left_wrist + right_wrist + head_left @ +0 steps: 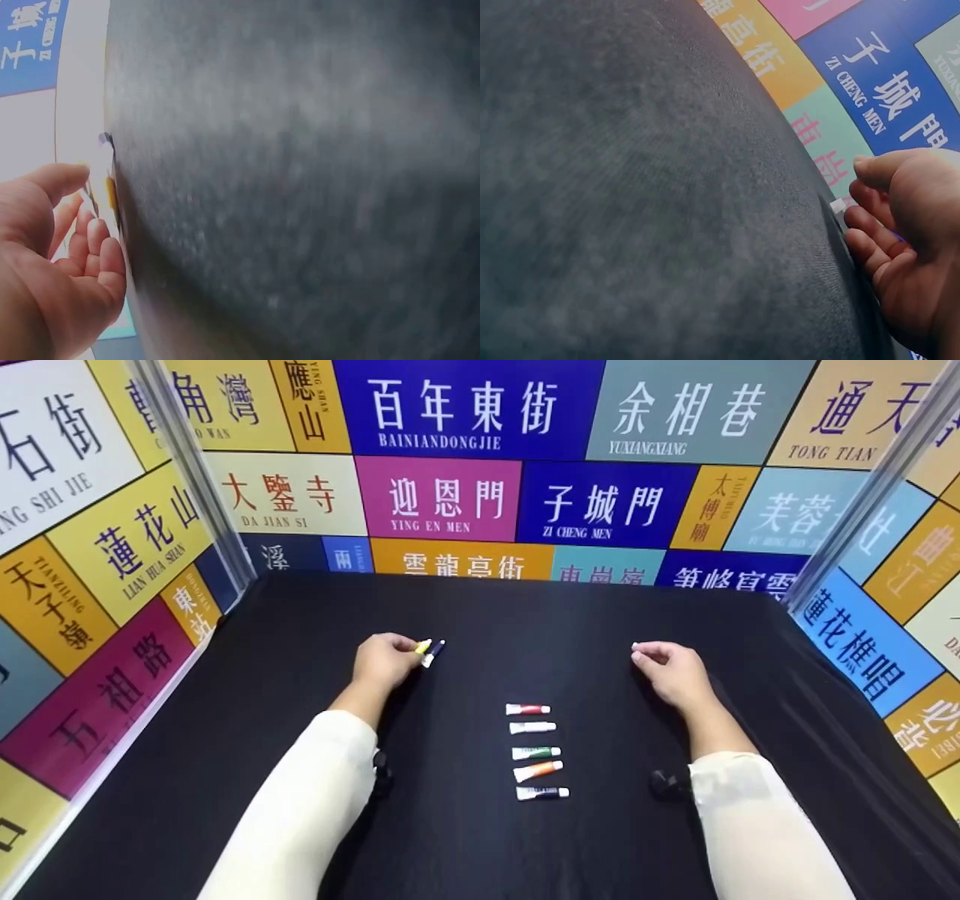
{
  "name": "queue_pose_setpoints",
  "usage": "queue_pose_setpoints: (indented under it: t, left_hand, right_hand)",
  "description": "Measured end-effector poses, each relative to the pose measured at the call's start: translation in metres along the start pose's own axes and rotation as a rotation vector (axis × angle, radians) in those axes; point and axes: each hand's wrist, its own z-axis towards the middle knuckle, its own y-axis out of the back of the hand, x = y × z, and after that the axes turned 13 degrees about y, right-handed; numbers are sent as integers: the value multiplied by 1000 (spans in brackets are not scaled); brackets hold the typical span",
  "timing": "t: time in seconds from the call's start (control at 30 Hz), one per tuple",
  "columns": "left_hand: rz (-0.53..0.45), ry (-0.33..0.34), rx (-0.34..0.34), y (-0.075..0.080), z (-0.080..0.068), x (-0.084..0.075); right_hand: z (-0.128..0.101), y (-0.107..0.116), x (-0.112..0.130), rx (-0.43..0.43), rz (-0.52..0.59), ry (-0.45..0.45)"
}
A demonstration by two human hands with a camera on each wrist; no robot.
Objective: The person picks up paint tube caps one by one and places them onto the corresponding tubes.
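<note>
The left hand [384, 661] rests on the black cloth of the desk [225, 780], left of centre. Its fingers [94, 247] are curled and pinch two small tubes at their tips: a yellow tube [422, 646] and, touching it on the right, a dark blue tube [434, 652]. Both tubes project to the right, beyond the fingers. In the left wrist view the thumb lies above the curled fingers, and the tubes show only as thin slivers against the desk.

Between the two hands, and nearer the person than either set of fingers, five tubes lie in a column on the cloth, caps to the right and each apart from the next: a red tube [527, 709], a white tube [532, 727], a green tube [535, 752], an orange tube [538, 770] and a black tube [541, 793]. Bare cloth separates this column from both hands.

The right hand [673, 669] rests on the cloth, right of centre. Its fingers [870, 229] are curled round a small white piece [636, 646] at their tips; its kind cannot be told.

Open cloth extends from the fingers of both hands to the far edge of the desk. Panels printed with coloured street signs [465, 412] enclose the desk on the left, far and right sides. The cloth is plain black.
</note>
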Motion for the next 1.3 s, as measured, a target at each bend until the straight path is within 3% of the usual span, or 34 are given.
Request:
queue_pose_setpoints:
  t: [0.5,0.93,1.3]
  left_hand:
    - [-170,-95,-12,-18,-17,-21]
    - [-302,-154,-36,-35,-38,-36]
    - [-383,-180,-29,-42,-49,-45]
  right_hand:
    - [2,4,28,-35,88,-19]
    - [3,7,57,-67,111,40]
    - [0,23,98,-88,152,109]
